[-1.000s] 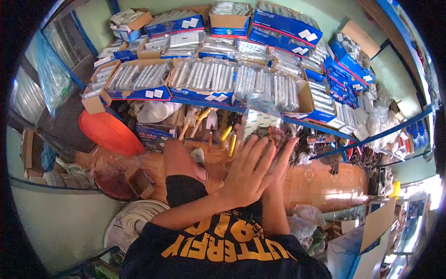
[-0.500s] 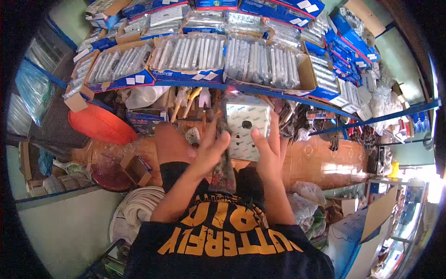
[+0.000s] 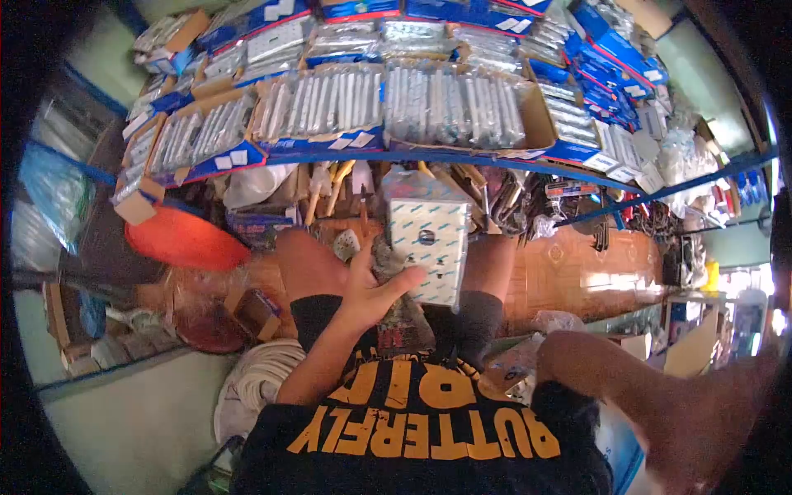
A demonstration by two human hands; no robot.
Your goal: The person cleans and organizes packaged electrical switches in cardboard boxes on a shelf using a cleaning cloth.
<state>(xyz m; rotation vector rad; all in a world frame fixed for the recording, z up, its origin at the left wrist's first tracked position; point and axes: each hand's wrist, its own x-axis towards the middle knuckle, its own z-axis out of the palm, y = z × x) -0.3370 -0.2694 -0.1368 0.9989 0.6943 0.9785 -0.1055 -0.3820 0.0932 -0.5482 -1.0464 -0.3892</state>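
A white electrical socket plate (image 3: pixel 431 239) in clear plastic with teal print stands tilted above my lap. It has a round hole and smaller openings. My left hand (image 3: pixel 375 289) is closed on its left side, thumb across the front, the other fingers mostly hidden. A dark grey patterned cloth (image 3: pixel 404 323) hangs under the same hand, against the plate's left edge. Off to the right, away from the plate, my right hand (image 3: pixel 701 429) is blurred close to the camera. Its fingers cannot be made out.
Blue cardboard boxes (image 3: pixel 322 142) packed with plastic-wrapped plates line the shelf ahead. Tools with wooden handles (image 3: pixel 340 186) hang below it. To the left are a red round lid-like object (image 3: pixel 186 238) and a coil of white hose (image 3: pixel 252 379). An open carton (image 3: pixel 256 313) sits on the tiled floor.
My right hand has let go of the plate and swung back to the right, close to the camera. The plate, now in my left hand alone, has shifted slightly left and nearer.
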